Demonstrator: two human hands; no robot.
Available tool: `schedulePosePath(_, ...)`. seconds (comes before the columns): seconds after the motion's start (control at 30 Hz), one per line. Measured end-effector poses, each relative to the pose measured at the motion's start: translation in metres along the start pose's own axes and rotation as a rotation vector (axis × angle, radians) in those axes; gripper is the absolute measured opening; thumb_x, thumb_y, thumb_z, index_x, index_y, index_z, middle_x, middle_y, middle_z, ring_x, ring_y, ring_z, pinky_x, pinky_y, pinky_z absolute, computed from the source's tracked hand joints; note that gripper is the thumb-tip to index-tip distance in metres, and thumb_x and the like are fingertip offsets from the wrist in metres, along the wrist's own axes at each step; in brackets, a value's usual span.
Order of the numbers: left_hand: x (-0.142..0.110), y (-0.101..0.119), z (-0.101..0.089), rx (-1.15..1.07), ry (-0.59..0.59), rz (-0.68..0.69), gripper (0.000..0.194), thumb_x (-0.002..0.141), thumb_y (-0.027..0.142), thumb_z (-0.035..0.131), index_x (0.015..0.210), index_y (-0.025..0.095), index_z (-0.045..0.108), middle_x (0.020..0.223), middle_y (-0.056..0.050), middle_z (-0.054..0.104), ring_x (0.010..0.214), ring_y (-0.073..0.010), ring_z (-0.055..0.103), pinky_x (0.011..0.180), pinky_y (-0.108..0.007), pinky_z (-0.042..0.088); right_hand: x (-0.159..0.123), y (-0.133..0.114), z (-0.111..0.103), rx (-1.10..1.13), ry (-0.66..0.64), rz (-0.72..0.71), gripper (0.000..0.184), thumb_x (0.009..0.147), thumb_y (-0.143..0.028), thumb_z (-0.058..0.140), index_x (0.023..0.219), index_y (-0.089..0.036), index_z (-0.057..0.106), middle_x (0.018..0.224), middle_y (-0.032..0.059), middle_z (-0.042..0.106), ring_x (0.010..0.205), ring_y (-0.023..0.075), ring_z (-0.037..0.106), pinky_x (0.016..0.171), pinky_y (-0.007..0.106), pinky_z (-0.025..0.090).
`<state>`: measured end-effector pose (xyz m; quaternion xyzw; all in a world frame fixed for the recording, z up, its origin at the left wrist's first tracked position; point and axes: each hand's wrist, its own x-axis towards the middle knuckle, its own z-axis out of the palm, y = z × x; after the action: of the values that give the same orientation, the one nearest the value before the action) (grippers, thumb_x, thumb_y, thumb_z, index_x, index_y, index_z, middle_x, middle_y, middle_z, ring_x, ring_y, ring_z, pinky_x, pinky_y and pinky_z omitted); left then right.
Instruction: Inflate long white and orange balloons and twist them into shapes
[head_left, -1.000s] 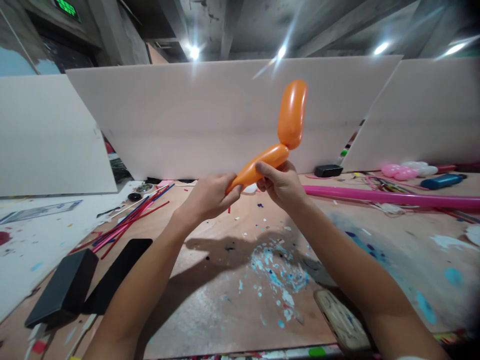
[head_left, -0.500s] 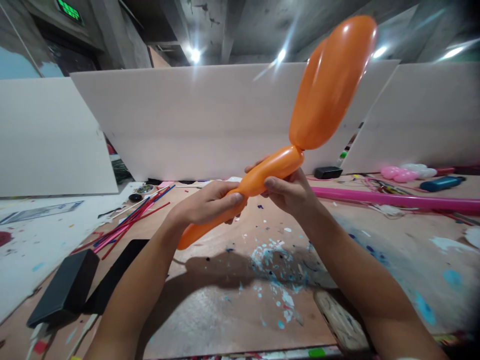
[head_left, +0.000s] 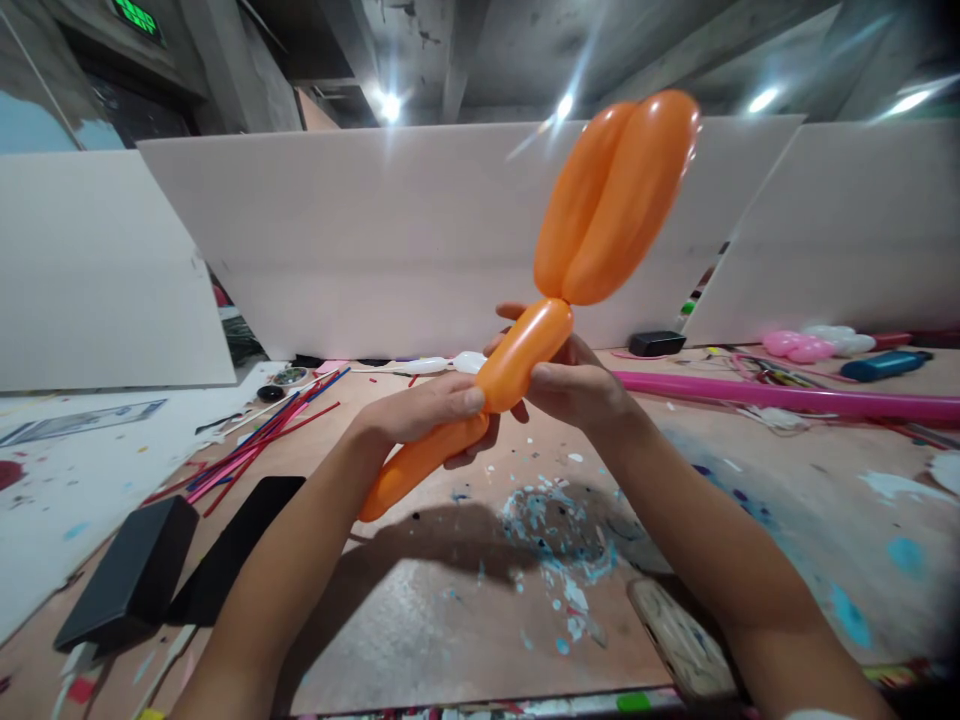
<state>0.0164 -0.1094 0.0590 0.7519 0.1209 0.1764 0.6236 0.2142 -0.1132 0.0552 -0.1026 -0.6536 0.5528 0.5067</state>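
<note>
An orange twisted balloon [head_left: 525, 355] is held above the table, slanting up to the right. Two long loops side by side form its top; below them come a short segment and a thinner tail pointing down left. My left hand [head_left: 431, 412] is closed around the balloon at the lower twist, thumb on top. My right hand [head_left: 566, 385] grips the short segment from the right, thumb in front and some fingers behind it. Part of the fingers of both hands is hidden by the balloon.
Uninflated balloons [head_left: 255, 440] lie in a bundle at left, near a black power bank [head_left: 127, 570] and a dark phone [head_left: 232, 545]. A long pink balloon [head_left: 787, 397] stretches across the right. White boards [head_left: 420, 230] stand behind. A phone-like object [head_left: 682, 635] lies by my right forearm.
The orange balloon's top has swung left and down and turned, so both loops now show. Its short segment stands steeper. Both hands keep hold, with the left shifted slightly right.
</note>
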Motion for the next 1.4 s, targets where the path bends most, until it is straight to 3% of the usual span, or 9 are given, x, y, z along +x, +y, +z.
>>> schedulePosePath(0.1, -0.002, 0.009, 0.003, 0.349, 0.168, -0.026, 0.048, 0.083, 0.061, 0.057, 0.101, 0.016, 0.057, 0.07, 0.0, 0.057, 0.053, -0.0094, 0.054, 0.05, -0.023, 0.045, 0.001, -0.002, 0.002, -0.045, 0.118, -0.035, 0.054, 0.067, -0.032, 0.079, 0.116, -0.028, 0.056, 0.097, 0.0017, 0.068, 0.075, 0.0174, 0.064, 0.059, 0.031, 0.056)
schedulePosePath(0.2, -0.005, 0.016, 0.004, 0.719, 0.481, -0.033, 0.043, 0.087, 0.058, 0.053, 0.1, 0.017, 0.059, 0.077, -0.002, 0.062, 0.062, -0.012, 0.059, 0.055, -0.024, 0.046, 0.007, -0.002, 0.002, -0.1, 0.288, -0.111, 0.042, 0.066, -0.033, 0.081, 0.101, -0.026, 0.058, 0.093, 0.0013, 0.066, 0.087, 0.0178, 0.063, 0.076, 0.033, 0.054)
schedulePosePath(0.3, -0.005, 0.014, 0.004, 1.062, 0.729, -0.024, 0.043, 0.089, 0.057, 0.052, 0.106, 0.018, 0.059, 0.082, -0.004, 0.066, 0.071, -0.0173, 0.061, 0.06, -0.028, 0.045, 0.013, 0.002, 0.0, -0.126, 0.436, -0.194, 0.036, 0.066, -0.034, 0.082, 0.089, -0.025, 0.056, 0.085, -0.0011, 0.06, 0.079, 0.0133, 0.06, 0.067, 0.027, 0.05)
schedulePosePath(0.53, 0.002, 0.003, 0.003, 1.493, 0.929, -0.034, 0.044, 0.092, 0.048, 0.052, 0.126, 0.019, 0.053, 0.115, -0.01, 0.067, 0.094, -0.0245, 0.065, 0.073, -0.032, 0.044, 0.015, 0.006, -0.002, -0.138, 0.56, -0.153, 0.039, 0.073, -0.044, 0.078, 0.081, -0.024, 0.045, 0.057, -0.0098, 0.038, 0.04, 0.0043, 0.034, 0.039, 0.023, 0.032)
schedulePosePath(0.73, 0.007, -0.002, 0.01, 1.617, 0.906, 0.005, 0.033, 0.095, 0.04, 0.045, 0.118, 0.019, 0.056, 0.104, -0.01, 0.068, 0.086, -0.0217, 0.064, 0.067, -0.03, 0.041, 0.012, 0.012, 0.006, -0.133, 0.45, -0.037, 0.041, 0.07, -0.049, 0.08, 0.085, -0.02, 0.055, 0.068, -0.0023, 0.057, 0.051, 0.0086, 0.054, 0.037, 0.02, 0.037)
schedulePosePath(0.93, 0.007, -0.002, 0.007, 1.348, 0.755, 0.062, 0.027, 0.097, 0.036, 0.043, 0.093, 0.016, 0.062, 0.08, -0.005, 0.065, 0.066, -0.0149, 0.057, 0.061, -0.028, 0.039, 0.013, 0.02, 0.004, -0.096, 0.345, -0.028, 0.03, 0.069, -0.037, 0.082, 0.074, -0.015, 0.061, 0.06, -0.0017, 0.058, 0.048, 0.0071, 0.051, 0.04, 0.02, 0.04)
schedulePosePath(1.1, -0.001, 0.008, -0.002, 0.684, 0.45, 0.046, 0.038, 0.097, 0.045, 0.041, 0.092, 0.014, 0.062, 0.077, -0.003, 0.061, 0.065, -0.0113, 0.057, 0.058, -0.023, 0.046, 0.011, 0.018, 0.005, -0.075, 0.242, -0.008, 0.03, 0.069, -0.036, 0.082, 0.082, -0.016, 0.063, 0.066, -0.0015, 0.062, 0.046, 0.006, 0.05, 0.039, 0.019, 0.037)
schedulePosePath(1.23, -0.003, 0.004, -0.01, 0.17, 0.22, 0.014, 0.042, 0.091, 0.054, 0.051, 0.087, 0.013, 0.06, 0.075, -0.004, 0.063, 0.058, -0.0116, 0.06, 0.058, -0.026, 0.051, 0.006, 0.017, 0.006, -0.048, 0.146, -0.006, 0.037, 0.067, -0.036, 0.082, 0.095, -0.02, 0.063, 0.079, -0.0003, 0.067, 0.046, 0.0051, 0.048, 0.037, 0.019, 0.034)
schedulePosePath(1.4, 0.005, -0.011, -0.009, -0.259, 0.125, -0.067, 0.047, 0.083, 0.061, 0.059, 0.092, 0.014, 0.057, 0.069, -0.002, 0.06, 0.052, -0.0097, 0.056, 0.047, -0.021, 0.044, 0.001, 0.016, -0.006, -0.075, 0.043, 0.004, 0.044, 0.066, -0.032, 0.084, 0.105, -0.025, 0.065, 0.085, -0.001, 0.067, 0.056, 0.0081, 0.056, 0.047, 0.021, 0.046)
